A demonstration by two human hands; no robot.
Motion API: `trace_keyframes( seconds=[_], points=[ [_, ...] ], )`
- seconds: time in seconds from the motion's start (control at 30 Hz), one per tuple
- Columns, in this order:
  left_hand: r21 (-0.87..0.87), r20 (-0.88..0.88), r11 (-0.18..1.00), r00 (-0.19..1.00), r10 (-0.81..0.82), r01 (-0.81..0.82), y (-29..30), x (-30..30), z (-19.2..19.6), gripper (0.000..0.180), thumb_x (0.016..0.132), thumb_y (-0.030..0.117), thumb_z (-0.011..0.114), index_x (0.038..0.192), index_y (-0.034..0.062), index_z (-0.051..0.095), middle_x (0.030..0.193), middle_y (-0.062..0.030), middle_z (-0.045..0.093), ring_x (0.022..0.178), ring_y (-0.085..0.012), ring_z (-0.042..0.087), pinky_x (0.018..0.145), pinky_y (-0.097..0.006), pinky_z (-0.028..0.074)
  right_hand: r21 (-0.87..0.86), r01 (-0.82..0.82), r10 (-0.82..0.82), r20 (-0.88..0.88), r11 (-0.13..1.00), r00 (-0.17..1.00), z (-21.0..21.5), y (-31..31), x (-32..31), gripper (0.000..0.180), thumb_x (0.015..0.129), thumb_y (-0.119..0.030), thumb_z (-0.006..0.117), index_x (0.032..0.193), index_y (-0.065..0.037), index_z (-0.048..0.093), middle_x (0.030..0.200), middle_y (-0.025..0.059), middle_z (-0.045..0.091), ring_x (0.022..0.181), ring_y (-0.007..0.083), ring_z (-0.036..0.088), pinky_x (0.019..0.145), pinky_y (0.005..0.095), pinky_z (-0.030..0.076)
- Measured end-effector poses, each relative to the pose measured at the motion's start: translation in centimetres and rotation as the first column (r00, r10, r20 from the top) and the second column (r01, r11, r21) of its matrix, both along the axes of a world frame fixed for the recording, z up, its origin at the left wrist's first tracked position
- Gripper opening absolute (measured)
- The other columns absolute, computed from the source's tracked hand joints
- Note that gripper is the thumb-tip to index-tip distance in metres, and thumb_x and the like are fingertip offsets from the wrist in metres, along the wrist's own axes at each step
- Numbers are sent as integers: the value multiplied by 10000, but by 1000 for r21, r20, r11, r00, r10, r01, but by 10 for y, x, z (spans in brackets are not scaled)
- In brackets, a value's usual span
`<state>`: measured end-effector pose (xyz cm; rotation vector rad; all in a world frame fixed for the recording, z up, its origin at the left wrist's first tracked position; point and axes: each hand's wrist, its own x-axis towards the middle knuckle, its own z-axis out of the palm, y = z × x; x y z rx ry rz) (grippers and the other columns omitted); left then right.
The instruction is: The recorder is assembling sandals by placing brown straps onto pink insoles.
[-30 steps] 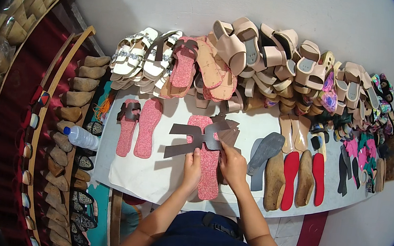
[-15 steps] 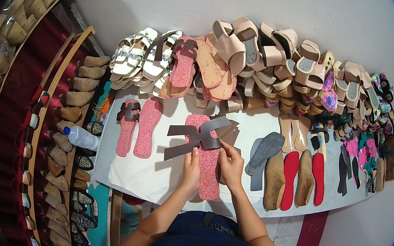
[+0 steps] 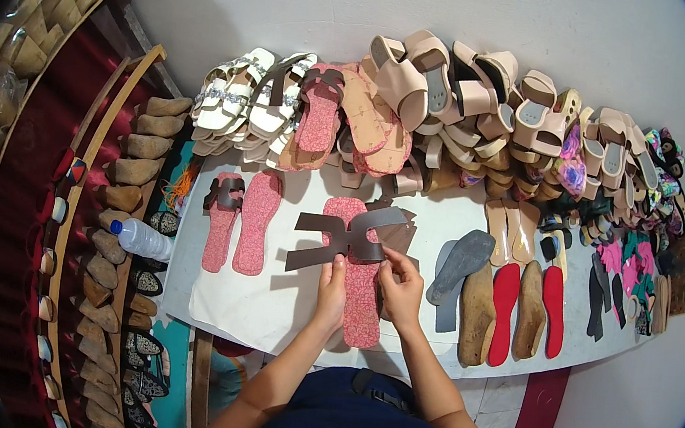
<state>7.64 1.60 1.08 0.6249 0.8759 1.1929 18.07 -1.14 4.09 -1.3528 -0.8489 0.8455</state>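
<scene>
A dark brown H-shaped sandal strap (image 3: 362,248) lies across a pink patterned insole (image 3: 363,305), its cut ends sticking out on both sides. My left hand (image 3: 331,296) pinches the strap's lower edge with the thumb on top. From the other side, my right hand (image 3: 400,291) grips the strap between thumb and fingers. More brown strap pieces (image 3: 401,236) lie partly hidden behind the insole. To the left are a pink insole with a brown strap fitted (image 3: 220,234) and a bare pink insole (image 3: 254,229).
Stacked beige sandals (image 3: 408,86) and white sandals (image 3: 274,113) line the back of the white table (image 3: 264,311). On the right lie wooden shoe lasts (image 3: 478,318), red insoles (image 3: 503,313) and grey soles (image 3: 463,266). A plastic bottle (image 3: 145,241) sits left, beside a rack of lasts (image 3: 147,147).
The brown strap has turned slightly clockwise in my hands, its left ends rising a little and its right end dropping. Both hands keep their hold nearly in place.
</scene>
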Motion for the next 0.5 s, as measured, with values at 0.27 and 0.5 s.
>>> trace_keyframes(
  seconds=[0.27,0.5],
  points=[
    [50,-81,999,997,5,-1,-2,-1,-1,350,906,244,315,1197,49,313,1138,-77,430,1014,-151,449,873,-306,369,31,145,-148,315,989,937,10,0,1,176,758,-55,522,910,-6,595,708,93,575,649,148,524,635,260,420],
    [34,-61,999,998,12,-10,-3,-1,-1,325,908,252,307,1157,45,338,1107,-77,452,995,-152,461,864,-305,378,5,235,-226,294,972,929,8,0,0,102,749,-44,525,822,10,571,750,85,581,654,172,552,563,280,432]
  ],
)
